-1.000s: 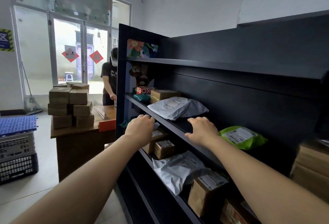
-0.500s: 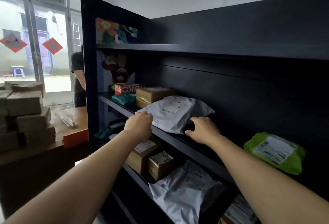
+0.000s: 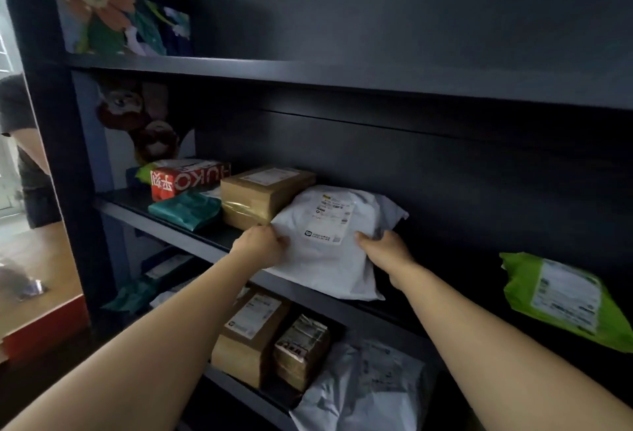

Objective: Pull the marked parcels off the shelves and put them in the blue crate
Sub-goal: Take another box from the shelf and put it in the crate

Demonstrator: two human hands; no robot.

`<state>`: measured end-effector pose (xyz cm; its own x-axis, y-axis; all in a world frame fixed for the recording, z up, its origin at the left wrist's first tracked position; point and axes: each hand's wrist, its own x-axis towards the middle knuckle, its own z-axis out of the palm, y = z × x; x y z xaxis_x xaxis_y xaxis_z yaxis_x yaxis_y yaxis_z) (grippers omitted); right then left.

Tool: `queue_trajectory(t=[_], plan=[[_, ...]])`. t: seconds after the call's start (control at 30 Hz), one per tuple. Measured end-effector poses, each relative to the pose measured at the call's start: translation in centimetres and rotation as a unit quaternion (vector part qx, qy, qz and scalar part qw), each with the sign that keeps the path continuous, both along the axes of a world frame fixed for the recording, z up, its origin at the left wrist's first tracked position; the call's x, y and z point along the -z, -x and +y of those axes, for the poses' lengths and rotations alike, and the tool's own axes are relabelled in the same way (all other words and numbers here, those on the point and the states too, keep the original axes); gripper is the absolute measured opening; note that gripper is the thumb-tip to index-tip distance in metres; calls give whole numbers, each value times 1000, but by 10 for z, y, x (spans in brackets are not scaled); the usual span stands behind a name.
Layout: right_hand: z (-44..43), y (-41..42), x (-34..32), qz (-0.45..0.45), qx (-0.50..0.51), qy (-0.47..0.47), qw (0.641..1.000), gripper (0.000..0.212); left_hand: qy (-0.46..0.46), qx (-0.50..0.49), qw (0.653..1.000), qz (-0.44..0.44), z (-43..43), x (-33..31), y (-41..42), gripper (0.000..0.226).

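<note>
while both hands grip it | left hand [image 3: 262, 245], right hand [image 3: 385, 249] | soft white poly mailer [image 3: 329, 245], crinkled

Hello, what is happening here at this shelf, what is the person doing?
A person is picking parcels from a dark shelf unit. Both hands hold the white mailer bag on the middle shelf: the left hand at its left edge, the right hand at its right side. The bag lies on the shelf, its front edge over the lip. No blue crate is in view.

Dark shelf [image 3: 191, 238] bears white mailer [image 3: 329, 245], boxes.
</note>
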<state>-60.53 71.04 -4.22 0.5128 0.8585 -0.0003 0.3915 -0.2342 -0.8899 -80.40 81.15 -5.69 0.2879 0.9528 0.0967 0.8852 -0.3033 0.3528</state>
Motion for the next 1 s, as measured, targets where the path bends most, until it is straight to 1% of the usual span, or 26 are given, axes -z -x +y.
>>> queue_trajectory(t=[0.07, 0.1, 0.17, 0.2, 0.3, 0.37, 0.47, 0.57, 0.67, 0.73, 0.83, 0.9, 0.93, 1.0], plan=[[8, -3, 4, 47, 19, -4, 999, 12, 36, -9, 998, -50, 10, 1, -4, 55], [12, -6, 6, 55, 24, -7, 998, 9, 50, -17, 995, -85, 14, 1, -6, 58], [16, -12, 10, 56, 31, -17, 998, 21, 66, -27, 985, -156, 18, 0, -9, 57], [15, -14, 11, 47, 35, -27, 998, 26, 70, -27, 981, -178, 18, -1, -11, 53], [2, -22, 11, -23, 54, -65, 996, 27, 64, -9, 974, -217, 11, -3, -20, 30], [-11, -28, 13, -47, 61, -99, 992, 26, 48, -1, 968, -248, 1, -4, -28, 22], [-29, -37, 18, -45, 52, -146, 987, 25, 25, 9, 946, -323, -14, -3, -39, 26], [-41, -46, 17, -58, 43, -180, 981, 24, 6, 14, 933, -360, -25, -4, -49, 30], [-48, -55, 12, -82, 41, -188, 978, 24, 1, 16, 929, -370, -30, -5, -59, 32], [-51, -61, 11, -91, 45, -179, 979, 23, 3, 22, 932, -362, -31, -4, -65, 32], [-55, -69, 15, -98, 68, -152, 981, 19, 19, 31, 942, -334, -30, -3, -75, 35], [-56, -70, 16, -124, 100, -122, 980, 14, 37, 38, 950, -307, -27, -2, -81, 38], [-56, -70, 15, -147, 125, -107, 975, 17, 44, 45, 958, -280, -24, -2, -82, 37], [-50, -66, 10, -227, 188, -86, 952, 37, 37, 70, 978, -192, -18, -4, -80, 34]])
